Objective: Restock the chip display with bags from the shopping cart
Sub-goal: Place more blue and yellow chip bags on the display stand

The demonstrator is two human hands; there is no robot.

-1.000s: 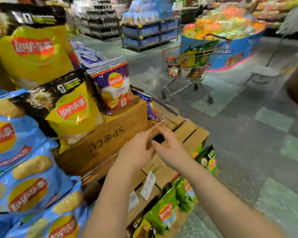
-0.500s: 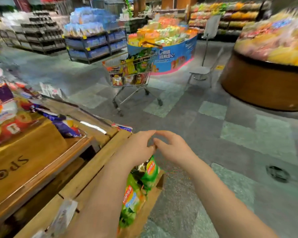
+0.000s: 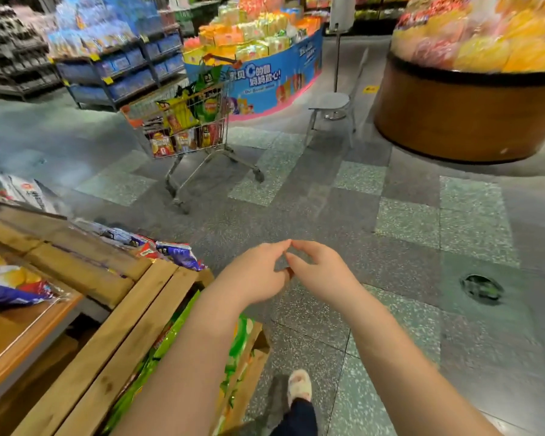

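Note:
The shopping cart (image 3: pixel 195 127) stands on the floor ahead to the left, loaded with yellow, green and red chip bags (image 3: pixel 178 116). The wooden chip display (image 3: pixel 114 325) fills the lower left, with purple and blue bags (image 3: pixel 11 286) on its upper level and green bags (image 3: pixel 158 350) in the lower crate. My left hand (image 3: pixel 254 273) and my right hand (image 3: pixel 320 272) are held out together in front of me over the floor, fingertips touching, fingers relaxed. Neither hand holds a bag. Both are well short of the cart.
A round brown bin (image 3: pixel 466 111) of orange and yellow goods sits at the right. A metal chair (image 3: pixel 334 105) and a blue promotional stand (image 3: pixel 265 77) lie behind the cart. Blue shelving (image 3: pixel 117 73) is at the back left. A floor drain (image 3: pixel 480 287) is to my right.
My view has swung right, away from the wooden display and towards the cart, which now looks nearer. My hands have left the display's edge and stay together, holding nothing.

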